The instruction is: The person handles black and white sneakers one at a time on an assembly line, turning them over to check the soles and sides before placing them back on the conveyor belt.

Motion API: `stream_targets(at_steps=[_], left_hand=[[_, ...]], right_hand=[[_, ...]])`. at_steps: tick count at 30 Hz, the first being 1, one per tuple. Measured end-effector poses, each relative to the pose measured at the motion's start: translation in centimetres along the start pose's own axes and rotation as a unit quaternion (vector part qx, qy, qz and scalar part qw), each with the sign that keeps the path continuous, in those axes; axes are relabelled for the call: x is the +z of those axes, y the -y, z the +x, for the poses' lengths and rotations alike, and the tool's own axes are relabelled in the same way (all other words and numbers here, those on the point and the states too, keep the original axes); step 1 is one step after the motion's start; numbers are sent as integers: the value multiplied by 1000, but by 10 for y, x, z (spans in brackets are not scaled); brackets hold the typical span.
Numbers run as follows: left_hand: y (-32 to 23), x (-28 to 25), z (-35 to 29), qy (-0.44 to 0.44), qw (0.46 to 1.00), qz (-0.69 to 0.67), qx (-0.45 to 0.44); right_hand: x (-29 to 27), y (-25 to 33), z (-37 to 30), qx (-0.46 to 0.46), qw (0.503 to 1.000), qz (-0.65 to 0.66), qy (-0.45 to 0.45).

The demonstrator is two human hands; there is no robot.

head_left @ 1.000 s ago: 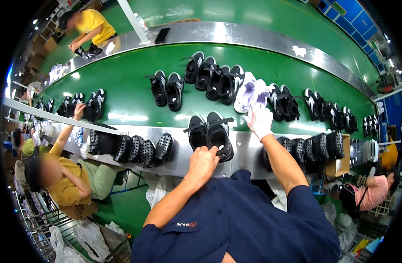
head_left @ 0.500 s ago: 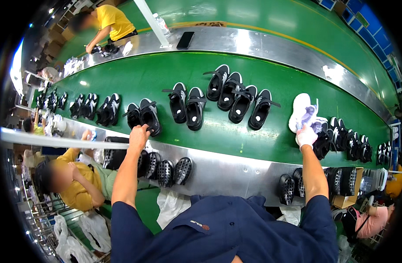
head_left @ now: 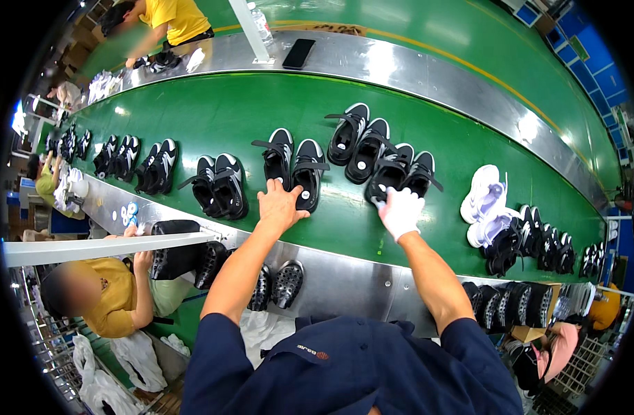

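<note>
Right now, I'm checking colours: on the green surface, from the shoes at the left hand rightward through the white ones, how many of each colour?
Black-and-grey sneakers: 6
White-and-lavender sneakers: 2
Total: 8

Dressed in a dark navy shirt (head_left: 383, 366) with short sleeves (head_left: 217, 353), buttoned down the front and marked on the left chest with pale lettering (head_left: 306, 350) beside a round reddish emblem (head_left: 322, 356), wearing a white glove (head_left: 403, 216) on the right hand (head_left: 400, 209), bare on the left hand (head_left: 278, 206).
</note>
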State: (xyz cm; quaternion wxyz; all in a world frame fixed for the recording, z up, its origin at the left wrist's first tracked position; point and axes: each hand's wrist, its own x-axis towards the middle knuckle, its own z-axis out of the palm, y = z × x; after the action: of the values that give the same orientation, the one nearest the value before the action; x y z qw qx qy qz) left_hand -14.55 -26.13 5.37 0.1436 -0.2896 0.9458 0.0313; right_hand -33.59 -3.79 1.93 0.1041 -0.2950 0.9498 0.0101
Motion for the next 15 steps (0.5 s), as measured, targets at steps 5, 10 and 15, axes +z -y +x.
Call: stream_targets(at_steps=[5,10,15], left_hand=[[27,38,29,23,998,-55,16],[30,47,18,-27,998,-45,23],[23,-9,19,2,996,-83,44]], right_hand=[[-7,-120,17,58,993,-59,-84],[-93,-67,22,-61,986,-73,-133],[-59,90,66,-171,984,46,-27]])
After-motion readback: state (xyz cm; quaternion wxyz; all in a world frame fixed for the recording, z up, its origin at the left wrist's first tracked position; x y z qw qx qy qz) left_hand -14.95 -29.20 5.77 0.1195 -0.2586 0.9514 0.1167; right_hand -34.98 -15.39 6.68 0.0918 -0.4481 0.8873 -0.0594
